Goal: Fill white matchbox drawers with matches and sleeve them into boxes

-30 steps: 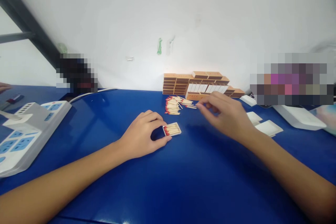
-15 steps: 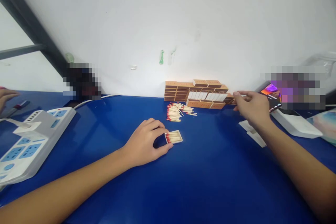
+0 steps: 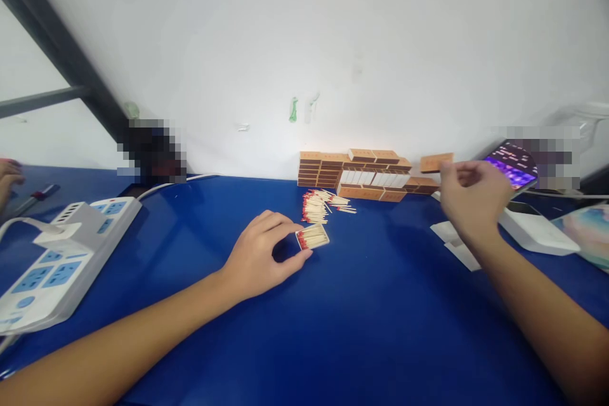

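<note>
My left hand (image 3: 259, 258) rests on the table with thumb and fingers around a small white matchbox tray (image 3: 320, 238). Red-headed matches fill that tray. My right hand (image 3: 473, 193) is raised at the right and pinches an orange-brown matchbox (image 3: 438, 162) by one end; whether it is just an outer sleeve I cannot tell. Behind the tray lies a loose pile of matches (image 3: 314, 206). Against the wall stand stacked matchboxes (image 3: 321, 169), some with their white ends showing. A lower row of matchboxes (image 3: 421, 186) runs below the lifted one.
A white power strip (image 3: 71, 279) with a plug lies at the left on the blue table (image 3: 333, 330). White paper pieces (image 3: 459, 247), a white box (image 3: 542, 231) and a lit phone (image 3: 516, 165) are at the right. Another person's hand (image 3: 8, 179) shows at the far left.
My right hand has lifted a matchbox from the right end of the stack and moved a little right. My left hand has turned the tray slightly.
</note>
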{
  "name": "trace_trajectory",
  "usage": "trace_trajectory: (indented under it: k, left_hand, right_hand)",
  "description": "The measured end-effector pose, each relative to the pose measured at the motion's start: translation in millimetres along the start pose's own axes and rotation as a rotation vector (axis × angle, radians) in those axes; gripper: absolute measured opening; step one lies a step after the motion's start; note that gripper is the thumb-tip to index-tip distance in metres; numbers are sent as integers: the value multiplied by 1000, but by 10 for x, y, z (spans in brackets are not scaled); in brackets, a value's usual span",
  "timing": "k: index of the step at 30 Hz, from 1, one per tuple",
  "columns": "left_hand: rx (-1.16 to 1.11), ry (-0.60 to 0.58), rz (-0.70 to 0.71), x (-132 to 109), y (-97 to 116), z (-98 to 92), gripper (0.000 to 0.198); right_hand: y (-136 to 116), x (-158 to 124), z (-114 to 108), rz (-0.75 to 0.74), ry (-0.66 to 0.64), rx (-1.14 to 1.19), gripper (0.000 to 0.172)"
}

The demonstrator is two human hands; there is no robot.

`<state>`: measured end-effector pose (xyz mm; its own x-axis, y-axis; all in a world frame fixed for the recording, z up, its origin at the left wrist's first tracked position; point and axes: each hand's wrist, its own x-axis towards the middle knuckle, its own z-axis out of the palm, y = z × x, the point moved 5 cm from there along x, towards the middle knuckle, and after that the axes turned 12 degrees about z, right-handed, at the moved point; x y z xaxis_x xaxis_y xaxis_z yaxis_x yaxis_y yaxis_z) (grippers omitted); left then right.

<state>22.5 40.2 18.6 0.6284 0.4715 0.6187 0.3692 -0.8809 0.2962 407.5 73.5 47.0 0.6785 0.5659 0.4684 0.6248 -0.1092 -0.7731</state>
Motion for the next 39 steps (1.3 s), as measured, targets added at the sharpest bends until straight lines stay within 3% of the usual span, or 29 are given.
trace_trajectory:
  k: [2,4,8,10,13,23,27,31,39]
  left_hand:
    - [25,-44,-28,0,-30,13,26]
    - [41,-74,-44,-2,-49,19,25]
    - [38,35,-50,9,-53,-63,26]
    - [29,70,-48,15,-48,-94,25]
    - [17,78,-29,17,-33,-100,25]
    - [-15,103,45,16,1,-105,31]
    - [-26,64,59,32,-9,-104,33]
    - [-69,21,83,34,0,-80,35]
    - [-120,94,74,38,-20,-113,39]
  right_hand:
    - [-198,-127,-184,-51,143,46,16]
    - [-380,-311,-254,-49,116,208,20]
    - [-533,-842,53,269,-438,446,36]
    - [-596,-1143,209,278,-663,419,42]
    - [-637,-1443,342,236,-841,362,49]
    - [-564,-1526,434,270,-966,385,49]
    - [-549,-1523,449,289,-979,439,52]
    - [-589,-1524,453,219,-1028,417,57]
    - [-697,-1641,401,201,-1101,436,53]
